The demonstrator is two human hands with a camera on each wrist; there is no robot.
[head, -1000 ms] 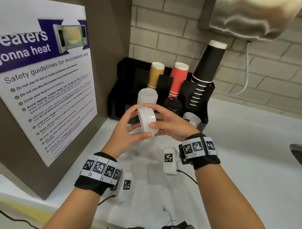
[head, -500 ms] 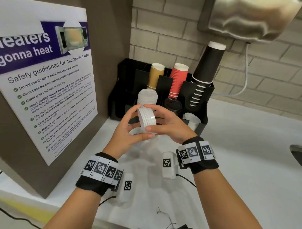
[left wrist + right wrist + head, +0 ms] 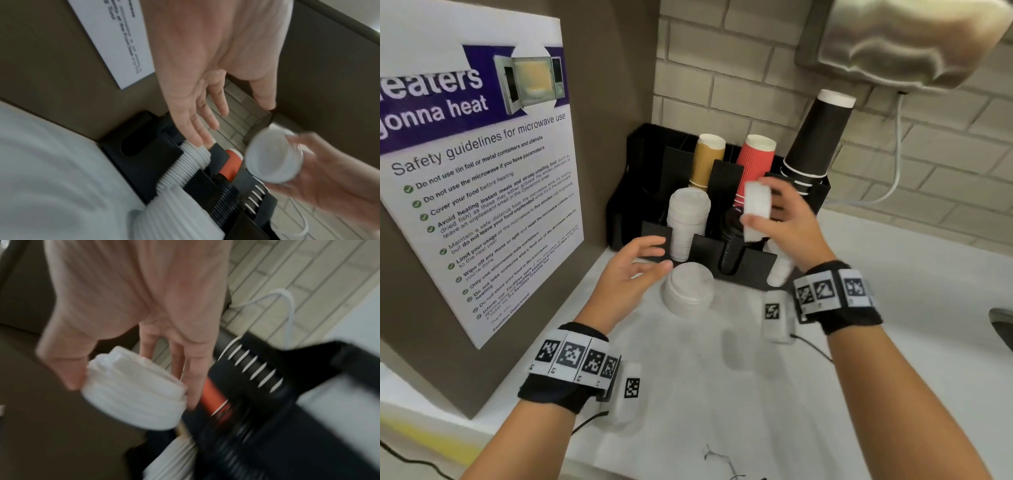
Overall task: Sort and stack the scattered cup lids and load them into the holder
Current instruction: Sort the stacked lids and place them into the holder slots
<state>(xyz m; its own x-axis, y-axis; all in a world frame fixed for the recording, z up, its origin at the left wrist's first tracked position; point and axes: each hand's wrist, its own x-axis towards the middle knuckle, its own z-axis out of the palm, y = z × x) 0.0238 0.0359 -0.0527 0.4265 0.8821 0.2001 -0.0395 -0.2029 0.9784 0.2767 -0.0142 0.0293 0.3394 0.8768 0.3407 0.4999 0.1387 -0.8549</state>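
Short stack of white plastic cup lids (image 3: 756, 209) gripped on its side in right hand (image 3: 792, 224), raised above black compartmented holder (image 3: 748, 265). Left hand (image 3: 628, 274) empty, fingers spread, beside another white lid stack (image 3: 688, 289) on white surface (image 3: 893, 308).

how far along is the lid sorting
Done: a white lid stack and black lids sit in the holder. In hand: the right hand grips a small white stack above it. Left: another stack on the counter by the open left hand.
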